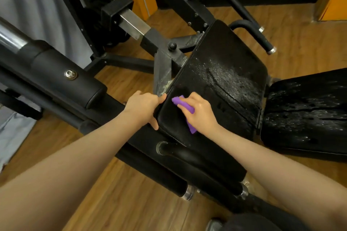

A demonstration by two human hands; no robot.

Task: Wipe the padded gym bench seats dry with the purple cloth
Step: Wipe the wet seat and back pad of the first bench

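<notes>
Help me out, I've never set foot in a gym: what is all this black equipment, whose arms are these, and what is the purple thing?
The one picture comes from a camera on the person's head, looking down at their own arms. The black pad is a padded bench seat, part of a weight machine on a wooden floor. Its far half is speckled with droplets. The right hand presses a purple cloth on the near half; the left hand grips the seat's edge. A second wet seat lies to the right.
</notes>
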